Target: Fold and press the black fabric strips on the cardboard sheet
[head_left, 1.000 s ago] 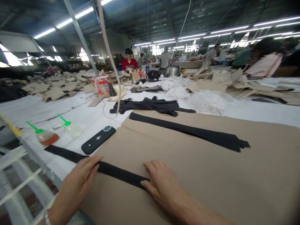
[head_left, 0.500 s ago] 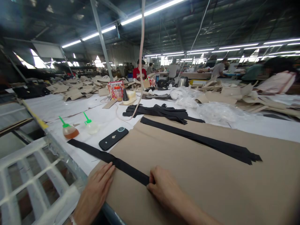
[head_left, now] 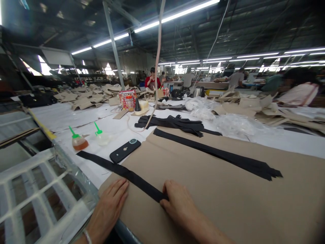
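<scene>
The right hand [head_left: 180, 200] pinched the strip [head_left: 142, 183] by one end; the left hand [head_left: 108, 205] lay flat beside it. Keeping it straight seemed wise.

Large factory workshop: fluorescent tubes [head_left: 190, 11] under a dark roof [head_left: 195, 35] across the top, beige pieces [head_left: 87, 101] heaped at left (more at right), and people [head_left: 188, 80] in the centre background.

Two foreground hands [head_left: 110, 203] [head_left: 179, 201], two green-nozzled bottles [head_left: 80, 144] [head_left: 102, 138]
</scene>
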Action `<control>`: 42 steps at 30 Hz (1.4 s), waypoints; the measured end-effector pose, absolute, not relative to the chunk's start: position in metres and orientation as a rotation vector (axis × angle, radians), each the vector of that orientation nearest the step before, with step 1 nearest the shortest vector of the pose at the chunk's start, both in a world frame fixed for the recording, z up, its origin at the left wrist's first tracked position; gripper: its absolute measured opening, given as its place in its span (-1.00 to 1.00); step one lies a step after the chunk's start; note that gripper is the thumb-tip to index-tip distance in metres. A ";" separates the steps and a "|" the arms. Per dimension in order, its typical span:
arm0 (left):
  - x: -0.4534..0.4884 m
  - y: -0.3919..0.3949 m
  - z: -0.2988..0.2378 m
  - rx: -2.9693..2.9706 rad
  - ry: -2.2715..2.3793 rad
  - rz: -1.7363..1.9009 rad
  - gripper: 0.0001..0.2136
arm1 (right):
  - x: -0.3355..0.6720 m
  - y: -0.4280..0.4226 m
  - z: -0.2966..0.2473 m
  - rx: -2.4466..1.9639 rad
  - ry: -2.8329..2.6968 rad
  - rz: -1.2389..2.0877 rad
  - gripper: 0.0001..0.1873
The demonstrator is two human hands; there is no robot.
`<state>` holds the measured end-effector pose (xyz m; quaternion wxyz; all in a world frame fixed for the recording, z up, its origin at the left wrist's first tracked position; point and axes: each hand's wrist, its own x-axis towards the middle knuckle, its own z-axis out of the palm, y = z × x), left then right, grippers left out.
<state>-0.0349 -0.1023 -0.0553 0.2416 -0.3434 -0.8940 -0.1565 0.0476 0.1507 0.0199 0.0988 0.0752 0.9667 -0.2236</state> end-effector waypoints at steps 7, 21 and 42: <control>-0.035 -0.102 -0.056 -0.910 -2.459 -0.459 -0.71 | 0.052 0.141 0.030 0.223 2.890 -0.569 -0.71; -0.030 -0.093 -0.050 -0.875 -2.441 -0.385 -0.66 | 0.047 0.140 0.027 0.219 2.850 -0.657 -0.73; 0.053 -0.041 -0.045 -1.118 -2.243 -0.159 -0.68 | 0.103 0.148 0.012 0.165 2.863 -0.605 -0.84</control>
